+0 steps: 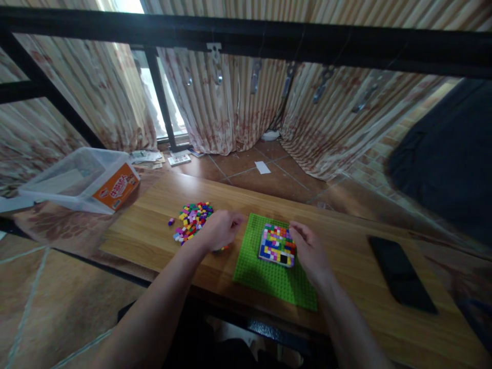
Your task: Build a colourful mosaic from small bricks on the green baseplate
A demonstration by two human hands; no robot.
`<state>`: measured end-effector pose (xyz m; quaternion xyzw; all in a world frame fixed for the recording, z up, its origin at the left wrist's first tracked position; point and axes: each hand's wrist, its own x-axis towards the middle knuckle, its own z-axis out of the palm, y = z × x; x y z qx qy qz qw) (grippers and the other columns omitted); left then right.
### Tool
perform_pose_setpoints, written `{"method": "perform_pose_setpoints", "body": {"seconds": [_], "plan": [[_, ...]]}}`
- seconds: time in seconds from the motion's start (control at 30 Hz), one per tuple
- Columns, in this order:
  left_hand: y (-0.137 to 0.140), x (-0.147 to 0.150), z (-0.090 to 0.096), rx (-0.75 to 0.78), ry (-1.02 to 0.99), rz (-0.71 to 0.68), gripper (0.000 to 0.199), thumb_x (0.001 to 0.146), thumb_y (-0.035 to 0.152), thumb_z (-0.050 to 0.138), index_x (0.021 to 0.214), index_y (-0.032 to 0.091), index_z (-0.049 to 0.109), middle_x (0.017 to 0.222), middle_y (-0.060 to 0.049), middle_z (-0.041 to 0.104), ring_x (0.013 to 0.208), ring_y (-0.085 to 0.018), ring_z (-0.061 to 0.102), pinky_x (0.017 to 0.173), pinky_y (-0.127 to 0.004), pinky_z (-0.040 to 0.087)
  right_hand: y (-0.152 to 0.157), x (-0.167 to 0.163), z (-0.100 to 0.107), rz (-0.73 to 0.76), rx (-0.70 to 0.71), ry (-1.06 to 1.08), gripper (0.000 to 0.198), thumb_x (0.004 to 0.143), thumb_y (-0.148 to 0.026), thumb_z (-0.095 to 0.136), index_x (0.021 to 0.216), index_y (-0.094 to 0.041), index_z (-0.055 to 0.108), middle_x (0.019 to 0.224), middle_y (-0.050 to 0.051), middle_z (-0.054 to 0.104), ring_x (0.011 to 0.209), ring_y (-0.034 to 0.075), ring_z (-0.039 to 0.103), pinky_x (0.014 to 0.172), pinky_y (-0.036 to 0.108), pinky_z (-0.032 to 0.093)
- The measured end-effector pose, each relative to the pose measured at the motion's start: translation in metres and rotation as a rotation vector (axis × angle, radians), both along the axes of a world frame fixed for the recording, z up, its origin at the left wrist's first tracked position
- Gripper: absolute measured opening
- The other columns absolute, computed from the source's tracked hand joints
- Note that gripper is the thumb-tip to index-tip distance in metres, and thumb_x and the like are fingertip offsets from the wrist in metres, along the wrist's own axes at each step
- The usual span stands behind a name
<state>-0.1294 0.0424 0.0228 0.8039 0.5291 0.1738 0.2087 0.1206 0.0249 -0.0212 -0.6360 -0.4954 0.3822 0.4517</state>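
Observation:
A square block of small multicoloured toy bricks (274, 243) sits on a green studded baseplate (246, 269) on the wooden table. My right hand (309, 253) is at the block's right edge, its bent fingers against the upper right corner. Left of the baseplate, my left hand (223, 229) hovers between it and a loose pile of small bricks (194, 218). The fingers of that hand are drawn together and slightly blurred; whatever is in them is hidden. A few bricks show beneath the left wrist, and one purple brick (171, 222) lies apart at the pile's left.
A black phone (402, 274) lies on the table (342, 246) at the right. Beyond the table's left end stands a clear plastic bin (80, 179) with an orange label. A dark metal bar (246, 38) with hanging hooks crosses above. Papers (262, 167) lie on the floor.

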Motion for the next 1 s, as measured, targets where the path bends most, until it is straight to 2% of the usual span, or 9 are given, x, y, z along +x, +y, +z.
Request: {"method": "perform_pose_setpoints", "body": {"seconds": [0.2, 0.4, 0.7, 0.83, 1.0], "plan": [[0.004, -0.027, 0.006, -0.127, 0.161, 0.008, 0.025, 0.073, 0.006, 0.053, 0.081, 0.018, 0.073, 0.083, -0.002, 0.075, 0.077, -0.015, 0.066, 0.069, -0.020, 0.045, -0.001, 0.000, 0.001, 0.015, 0.007, -0.069, 0.041, 0.079, -0.049, 0.058, 0.106, -0.020, 0.069, 0.108, 0.011, 0.073, 0.099, 0.026, 0.068, 0.091, 0.043, 0.052], [-0.006, -0.015, 0.014, -0.168, 0.326, -0.025, 0.020, 0.070, 0.016, 0.058, 0.080, 0.020, 0.075, 0.080, -0.004, 0.074, 0.076, -0.020, 0.066, 0.065, -0.025, 0.045, 0.000, 0.000, 0.002, 0.023, 0.020, -0.124, 0.043, 0.077, -0.050, 0.058, 0.105, -0.019, 0.070, 0.106, 0.011, 0.073, 0.097, 0.026, 0.068, 0.089, 0.043, 0.051], [-0.010, -0.003, 0.013, -0.139, 0.433, -0.015, 0.021, 0.071, 0.013, 0.052, 0.076, 0.019, 0.072, 0.083, -0.008, 0.074, 0.082, -0.023, 0.068, 0.067, -0.027, 0.047, -0.002, -0.001, 0.005, 0.032, 0.027, -0.187, 0.048, 0.076, -0.053, 0.058, 0.105, -0.017, 0.071, 0.106, 0.013, 0.073, 0.096, 0.026, 0.068, 0.089, 0.042, 0.050], [-0.009, -0.002, 0.009, -0.099, 0.316, -0.021, 0.020, 0.072, 0.012, 0.052, 0.075, 0.019, 0.071, 0.075, -0.006, 0.071, 0.076, -0.020, 0.067, 0.066, -0.026, 0.046, -0.002, -0.002, 0.006, 0.030, 0.030, -0.174, 0.048, 0.076, -0.053, 0.057, 0.105, -0.017, 0.070, 0.108, 0.013, 0.073, 0.098, 0.027, 0.067, 0.091, 0.043, 0.050], [-0.011, 0.012, 0.008, -0.074, -0.047, -0.117, 0.024, 0.077, 0.009, 0.053, 0.086, 0.020, 0.072, 0.088, -0.002, 0.071, 0.078, -0.015, 0.065, 0.072, -0.023, 0.048, -0.001, -0.002, 0.004, 0.040, 0.039, -0.160, 0.045, 0.077, -0.053, 0.058, 0.106, -0.020, 0.070, 0.109, 0.012, 0.072, 0.100, 0.027, 0.066, 0.092, 0.044, 0.049]]}}
